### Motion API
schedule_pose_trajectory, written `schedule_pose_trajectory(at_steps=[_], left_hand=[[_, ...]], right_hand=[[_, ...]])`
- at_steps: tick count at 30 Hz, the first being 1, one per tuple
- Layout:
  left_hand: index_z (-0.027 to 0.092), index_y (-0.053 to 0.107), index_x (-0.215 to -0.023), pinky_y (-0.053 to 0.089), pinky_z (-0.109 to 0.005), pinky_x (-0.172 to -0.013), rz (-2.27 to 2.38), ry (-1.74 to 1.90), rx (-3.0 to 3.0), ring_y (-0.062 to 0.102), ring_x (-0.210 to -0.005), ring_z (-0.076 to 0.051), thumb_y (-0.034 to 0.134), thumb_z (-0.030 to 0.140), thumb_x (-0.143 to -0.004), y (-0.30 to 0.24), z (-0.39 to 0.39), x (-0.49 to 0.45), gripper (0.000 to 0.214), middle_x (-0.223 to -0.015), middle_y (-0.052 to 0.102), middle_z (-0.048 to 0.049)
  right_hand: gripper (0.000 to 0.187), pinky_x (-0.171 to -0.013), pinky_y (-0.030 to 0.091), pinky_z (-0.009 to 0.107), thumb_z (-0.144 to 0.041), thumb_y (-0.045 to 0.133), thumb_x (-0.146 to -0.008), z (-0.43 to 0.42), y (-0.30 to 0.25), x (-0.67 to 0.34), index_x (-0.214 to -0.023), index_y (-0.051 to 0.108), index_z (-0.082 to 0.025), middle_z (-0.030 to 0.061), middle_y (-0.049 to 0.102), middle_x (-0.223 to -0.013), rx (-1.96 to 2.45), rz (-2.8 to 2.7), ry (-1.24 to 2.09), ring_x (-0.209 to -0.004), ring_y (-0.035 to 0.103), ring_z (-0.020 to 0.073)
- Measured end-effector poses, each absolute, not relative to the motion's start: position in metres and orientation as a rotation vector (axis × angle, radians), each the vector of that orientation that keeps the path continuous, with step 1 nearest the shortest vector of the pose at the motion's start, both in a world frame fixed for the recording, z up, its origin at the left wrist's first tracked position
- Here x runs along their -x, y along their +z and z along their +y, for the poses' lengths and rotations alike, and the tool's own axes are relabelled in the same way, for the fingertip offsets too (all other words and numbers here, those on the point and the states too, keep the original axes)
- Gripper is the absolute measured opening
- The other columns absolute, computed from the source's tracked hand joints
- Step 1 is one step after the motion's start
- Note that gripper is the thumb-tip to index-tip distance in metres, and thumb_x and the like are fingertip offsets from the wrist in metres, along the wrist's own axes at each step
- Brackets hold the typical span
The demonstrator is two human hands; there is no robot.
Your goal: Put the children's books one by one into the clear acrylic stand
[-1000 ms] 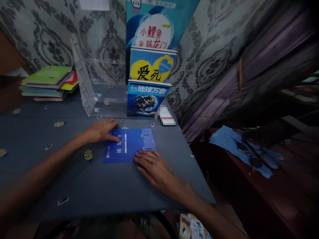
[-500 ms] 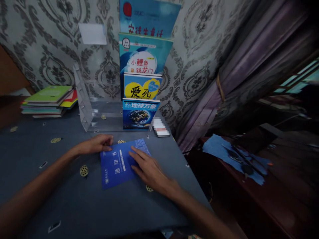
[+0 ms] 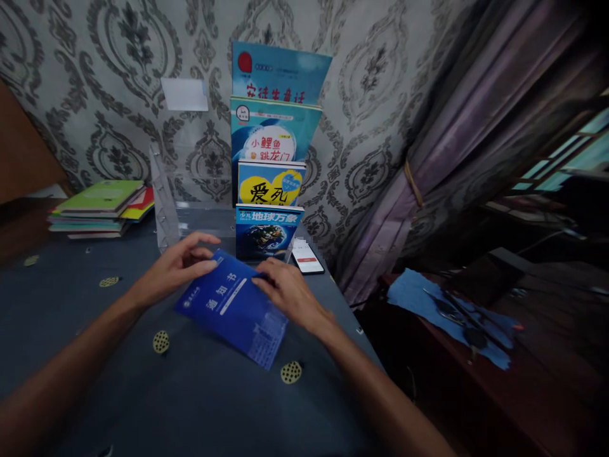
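Note:
A thin blue booklet point(image 3: 233, 311) with white Chinese characters is turned at a slant above the dark table cover, its lower right corner toward me. My right hand point(image 3: 292, 292) pinches its upper right edge, fingers curled over it. At the booklet's top left corner is my left hand point(image 3: 178, 270), thumb against the edge and fingers apart, not closed on it. Just beyond stands a clear acrylic rack point(image 3: 164, 203). Its right column holds an earth-picture book point(image 3: 266, 235), a yellow-and-blue book point(image 3: 271, 184), a teal book point(image 3: 276, 130) and a blue book point(image 3: 285, 73).
A pile of books point(image 3: 102, 203) lies at the back left. Beside the rack's right foot is a phone point(image 3: 308, 259). To the right, past the table edge, a blue cloth point(image 3: 413, 295) with dark tools lies on a dark red surface point(image 3: 504, 393). A tied curtain point(image 3: 404, 190) hangs behind.
The booklet has been turned and raised off its flat position. My right hand has closed on its edge, and my left hand's fingers have spread. The view has tilted up slightly.

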State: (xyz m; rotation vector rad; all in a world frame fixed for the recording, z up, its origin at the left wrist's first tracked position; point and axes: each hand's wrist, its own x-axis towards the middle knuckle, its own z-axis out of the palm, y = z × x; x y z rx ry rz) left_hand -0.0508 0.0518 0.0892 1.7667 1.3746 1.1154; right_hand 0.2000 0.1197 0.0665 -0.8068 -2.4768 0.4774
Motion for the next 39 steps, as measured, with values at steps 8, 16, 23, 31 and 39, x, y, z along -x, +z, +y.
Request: schedule_pose_trajectory(at_steps=[8,16,23,31,39], left_hand=[[0.02,0.065,-0.111,0.058,-0.033,-0.068,1.33,1.083,-1.767,0.068,-0.083,-0.022,0.064,0.052,-0.084,0.072,0.065,0.051,0.042,-0.098,0.073,-0.0079],[0.02,0.061,-0.081,0.051,-0.032,-0.068,1.736,1.248,-2.182,0.064,-0.074,-0.021,0.048,0.045,-0.093,0.085,0.083,0.029,0.03,-0.079,0.067,-0.0037],[0.02,0.061,-0.09,0.05,-0.032,-0.074,1.74,1.427,-2.234,0.065,-0.082,-0.022,0.046,0.033,-0.095,0.09,0.106,0.017,0.02,-0.086,0.069,-0.0046],[0.02,0.059,-0.091,0.048,-0.032,-0.074,1.752,1.417,-2.243,0.065,-0.08,-0.023,0.045,0.03,-0.096,0.078,0.119,0.013,0.018,-0.086,0.07,-0.0048],[0.022,0.054,-0.086,0.046,-0.03,-0.071,1.775,1.355,-2.27,0.062,-0.076,-0.021,0.044,0.03,-0.097,0.07,0.125,0.015,0.016,-0.083,0.067,-0.0035]], right_hand=[[0.023,-0.057,0.045,0.026,-0.04,0.059,-0.094,0.135,0.056,-0.214,-0.081,0.059,-0.021,-0.0019,0.057,-0.069,0.766,-1.826,0.736,-0.059,0.057,0.0144],[0.024,-0.076,0.052,0.033,-0.042,0.054,-0.097,0.148,0.052,-0.21,-0.084,0.059,-0.023,0.003,0.063,-0.083,0.73,-1.691,0.563,-0.082,0.063,0.0198],[0.022,-0.081,0.052,0.035,-0.041,0.048,-0.1,0.164,0.063,-0.211,-0.091,0.06,-0.024,0.0043,0.062,-0.088,0.737,-1.693,0.425,-0.087,0.062,0.0214],[0.024,-0.075,0.05,0.033,-0.043,0.05,-0.099,0.176,0.048,-0.217,-0.09,0.061,-0.023,0.0033,0.062,-0.086,0.766,-1.697,0.449,-0.084,0.061,0.0207],[0.028,-0.077,0.051,0.033,-0.046,0.046,-0.1,0.183,0.042,-0.218,-0.09,0.061,-0.024,0.0028,0.061,-0.086,0.799,-1.738,0.427,-0.086,0.061,0.0207]])
